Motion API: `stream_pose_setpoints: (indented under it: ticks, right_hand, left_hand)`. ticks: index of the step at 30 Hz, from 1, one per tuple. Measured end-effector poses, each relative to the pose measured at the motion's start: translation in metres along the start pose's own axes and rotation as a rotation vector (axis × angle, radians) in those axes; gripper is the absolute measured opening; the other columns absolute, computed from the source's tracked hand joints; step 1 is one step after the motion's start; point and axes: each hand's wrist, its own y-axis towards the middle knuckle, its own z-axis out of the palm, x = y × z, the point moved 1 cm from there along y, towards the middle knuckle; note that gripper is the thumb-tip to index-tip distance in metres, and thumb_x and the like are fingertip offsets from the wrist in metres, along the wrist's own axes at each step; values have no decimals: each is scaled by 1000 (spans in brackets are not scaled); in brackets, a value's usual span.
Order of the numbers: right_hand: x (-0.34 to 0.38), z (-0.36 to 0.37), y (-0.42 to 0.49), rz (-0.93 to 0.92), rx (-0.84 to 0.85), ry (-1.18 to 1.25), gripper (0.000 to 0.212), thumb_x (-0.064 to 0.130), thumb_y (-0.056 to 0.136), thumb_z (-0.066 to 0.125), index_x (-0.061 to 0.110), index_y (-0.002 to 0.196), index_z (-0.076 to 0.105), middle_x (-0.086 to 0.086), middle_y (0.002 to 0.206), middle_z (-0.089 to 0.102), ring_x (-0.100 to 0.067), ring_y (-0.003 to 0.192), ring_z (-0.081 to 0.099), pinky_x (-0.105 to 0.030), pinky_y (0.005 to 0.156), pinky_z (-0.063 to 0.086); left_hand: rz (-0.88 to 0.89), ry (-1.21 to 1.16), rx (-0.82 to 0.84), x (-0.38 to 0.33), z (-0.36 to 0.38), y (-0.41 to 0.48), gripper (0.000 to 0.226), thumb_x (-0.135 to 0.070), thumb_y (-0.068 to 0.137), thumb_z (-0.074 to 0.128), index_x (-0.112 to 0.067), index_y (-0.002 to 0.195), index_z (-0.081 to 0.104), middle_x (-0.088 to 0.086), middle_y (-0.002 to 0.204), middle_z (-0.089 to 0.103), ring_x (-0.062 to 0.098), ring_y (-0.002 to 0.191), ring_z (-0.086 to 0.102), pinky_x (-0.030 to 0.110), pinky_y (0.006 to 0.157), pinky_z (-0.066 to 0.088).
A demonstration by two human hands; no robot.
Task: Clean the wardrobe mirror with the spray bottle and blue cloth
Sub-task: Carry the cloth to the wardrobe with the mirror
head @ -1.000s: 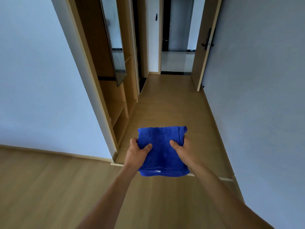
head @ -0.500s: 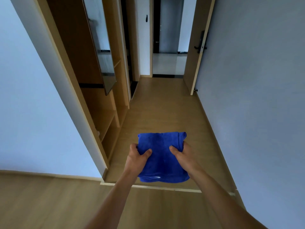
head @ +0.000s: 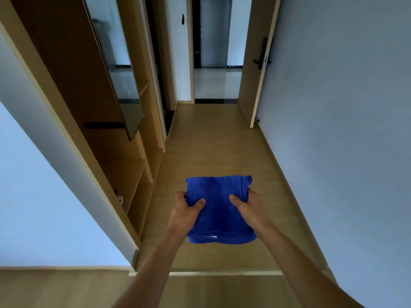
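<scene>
The blue cloth is folded and held up in the air, near the middle, over the wood floor. The left hand holds its left side, with the thumb on top. The right hand holds its right side the same way. The two hands are apart, with the cloth between them. Far to the left, the wardrobe mirror hangs on the open wooden wardrobe. A door stands open far to the right.
</scene>
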Motion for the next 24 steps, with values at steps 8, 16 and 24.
stream_pose_setpoints:
  ticks: [8, 16, 24]
  right_hand:
    - [-4, 11, 97, 37, 60, -33, 13, 27, 97, 60, 17, 106, 62, 0, 100, 69, -18, 92, 66, -34, 82, 55]
    - [11, -13, 221, -13, 120, -153, 19, 29, 99, 58, 10, 101, 61, -5, 93, 68, -16, 79, 62, -21, 60, 43]
    - [18, -25, 306, -26, 162, -188, 17, 36, 97, 59, 19, 98, 60, -1, 91, 68, -15, 80, 65, -31, 71, 54]
  left_hand:
    - [-47, 54, -63, -13, 14, 85, 50, -34, 95, 71, -13, 133, 47, 3, 123, 59, 21, 105, 60, 39, 91, 54]
    - [-46, 174, -169, -66, 56, 172, 52, -35, 98, 66, -9, 139, 47, 3, 126, 56, 18, 106, 54, 24, 84, 35]
    - [-77, 287, -223, -98, 79, 237, 54, -38, 99, 65, -6, 139, 50, 7, 136, 59, 25, 125, 57, 9, 71, 26]
